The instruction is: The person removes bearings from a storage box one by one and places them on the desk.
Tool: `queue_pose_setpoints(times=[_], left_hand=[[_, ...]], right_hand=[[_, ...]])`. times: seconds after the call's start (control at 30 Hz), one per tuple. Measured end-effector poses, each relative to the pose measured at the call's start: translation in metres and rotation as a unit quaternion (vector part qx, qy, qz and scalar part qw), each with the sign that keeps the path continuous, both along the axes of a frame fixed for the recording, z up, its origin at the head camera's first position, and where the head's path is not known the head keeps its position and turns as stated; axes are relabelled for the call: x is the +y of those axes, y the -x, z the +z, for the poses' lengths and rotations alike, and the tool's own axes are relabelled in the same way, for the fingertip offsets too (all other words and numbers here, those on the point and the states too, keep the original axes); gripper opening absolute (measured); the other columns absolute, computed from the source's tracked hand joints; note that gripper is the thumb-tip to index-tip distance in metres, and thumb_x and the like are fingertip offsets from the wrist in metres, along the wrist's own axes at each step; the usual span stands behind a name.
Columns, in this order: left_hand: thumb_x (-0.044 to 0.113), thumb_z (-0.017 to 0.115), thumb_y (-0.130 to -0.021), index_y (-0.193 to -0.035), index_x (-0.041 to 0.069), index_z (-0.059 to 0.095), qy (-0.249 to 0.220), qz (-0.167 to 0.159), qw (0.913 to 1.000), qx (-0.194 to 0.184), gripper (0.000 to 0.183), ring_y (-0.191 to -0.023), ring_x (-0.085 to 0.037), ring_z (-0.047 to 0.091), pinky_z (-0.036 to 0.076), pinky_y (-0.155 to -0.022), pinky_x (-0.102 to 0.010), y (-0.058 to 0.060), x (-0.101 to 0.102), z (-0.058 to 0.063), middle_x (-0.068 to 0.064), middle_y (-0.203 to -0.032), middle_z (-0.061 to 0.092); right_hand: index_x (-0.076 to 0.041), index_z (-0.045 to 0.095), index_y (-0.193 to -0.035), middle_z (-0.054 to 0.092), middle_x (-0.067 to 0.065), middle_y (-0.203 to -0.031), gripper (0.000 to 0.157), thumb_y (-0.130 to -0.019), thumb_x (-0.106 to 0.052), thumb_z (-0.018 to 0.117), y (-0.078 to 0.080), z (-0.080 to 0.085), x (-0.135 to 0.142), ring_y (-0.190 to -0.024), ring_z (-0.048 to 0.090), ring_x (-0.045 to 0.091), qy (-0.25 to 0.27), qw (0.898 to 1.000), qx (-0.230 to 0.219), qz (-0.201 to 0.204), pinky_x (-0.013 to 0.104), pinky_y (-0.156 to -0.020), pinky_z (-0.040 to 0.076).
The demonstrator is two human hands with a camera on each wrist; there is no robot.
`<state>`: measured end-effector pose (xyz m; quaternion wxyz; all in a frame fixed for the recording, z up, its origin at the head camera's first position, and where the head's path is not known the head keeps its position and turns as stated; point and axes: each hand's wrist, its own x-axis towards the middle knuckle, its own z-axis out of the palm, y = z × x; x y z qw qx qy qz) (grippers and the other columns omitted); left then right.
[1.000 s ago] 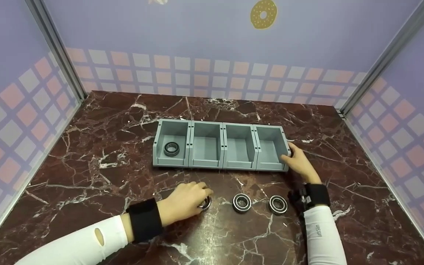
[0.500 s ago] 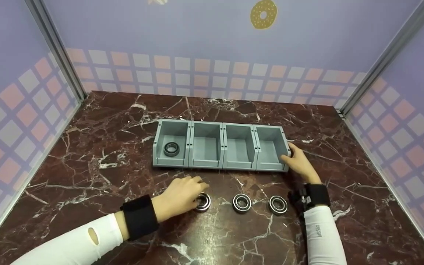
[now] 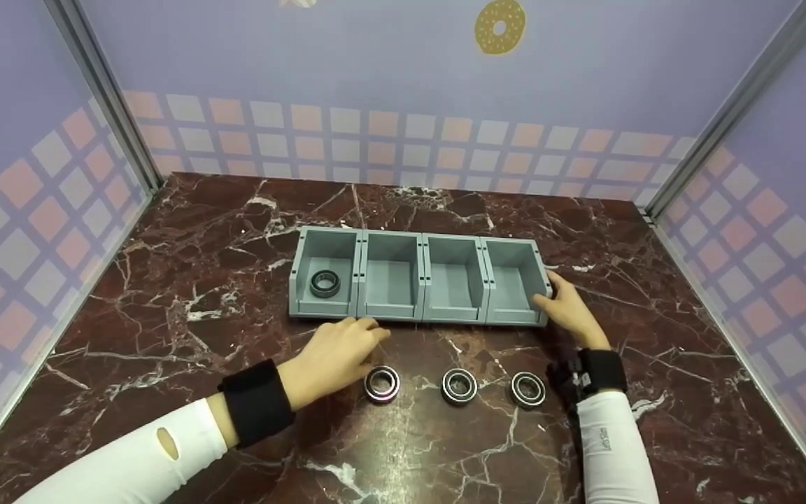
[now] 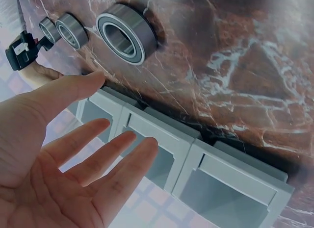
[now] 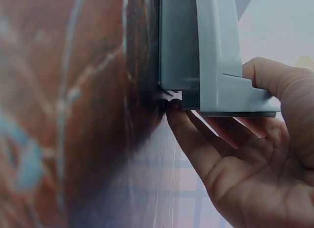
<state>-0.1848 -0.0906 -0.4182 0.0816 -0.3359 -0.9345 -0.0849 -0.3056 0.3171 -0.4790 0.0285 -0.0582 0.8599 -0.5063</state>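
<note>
My left hand (image 3: 336, 357) hovers over the table just in front of the grey bins, its fingers loosely extended and holding nothing. Close by its thumb, a steel ball bearing (image 3: 383, 398) lies flat on the table; the left wrist view shows this bearing (image 4: 142, 41) apart from the hand. Two more bearings, a middle one (image 3: 460, 400) and a right one (image 3: 528, 402), lie in a row with it. My right hand (image 3: 571, 308) grips the right side wall of the rightmost bin (image 3: 517, 317), thumb inside and fingers outside in the right wrist view (image 5: 245, 159).
Joined side by side, several grey bins (image 3: 390, 313) stand mid-table. The leftmost bin (image 3: 326, 308) contains a bearing (image 3: 325, 294). Patterned panels (image 3: 403, 70) enclose the marbled table (image 3: 186, 364) at the back and sides.
My left hand has let go of the left bearing, uncovering it, and moved up and slightly left toward the bins. The right hand keeps its grip on the bin.
</note>
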Motion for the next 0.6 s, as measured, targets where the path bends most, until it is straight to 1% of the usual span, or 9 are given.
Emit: queue_pose_setpoints(times=[0.2,0.4,0.5,0.6], left_hand=[[0.010,0.084,-0.076,-0.121,0.004,0.071,-0.009,0.013,0.9999,0.002,0.047,-0.083,-0.035,0.070,0.058,-0.060,-0.046,0.007,-0.006,0.004,-0.015,-0.107,0.073],[0.007,0.082,-0.077,-0.116,0.003,0.072,-0.014,0.026,0.9996,0.000,0.041,-0.084,-0.035,0.070,0.058,-0.059,-0.048,0.015,-0.011,0.007,-0.016,-0.102,0.071],[0.007,0.081,-0.078,-0.116,0.003,0.072,-0.016,0.037,0.9992,-0.010,0.039,-0.085,-0.037,0.070,0.058,-0.060,-0.049,0.020,-0.013,0.008,-0.017,-0.105,0.071],[0.008,0.081,-0.080,-0.118,0.003,0.072,-0.013,0.049,0.9985,-0.019,0.039,-0.087,-0.038,0.070,0.059,-0.061,-0.051,0.025,-0.016,0.009,-0.018,-0.108,0.071]], right_hand=[[0.011,0.034,-0.153,0.053,0.035,-0.142,0.062,-0.095,0.004,0.053,-0.001,0.001,0.000,-0.113,0.057,0.024,-0.005,1.000,0.003,0.003,0.010,-0.083,0.045],[0.011,0.035,-0.153,0.053,0.034,-0.140,0.061,-0.095,0.004,0.053,-0.002,0.000,0.001,-0.109,0.058,0.019,-0.002,1.000,0.006,0.001,0.011,-0.083,0.046],[0.011,0.036,-0.153,0.053,0.034,-0.141,0.061,-0.095,0.004,0.054,-0.002,0.000,0.000,-0.108,0.058,0.016,-0.004,1.000,0.007,0.003,0.011,-0.084,0.046],[0.011,0.036,-0.153,0.053,0.034,-0.142,0.061,-0.095,0.003,0.054,-0.002,0.001,0.001,-0.110,0.057,0.017,-0.005,1.000,0.006,0.003,0.011,-0.083,0.045]])
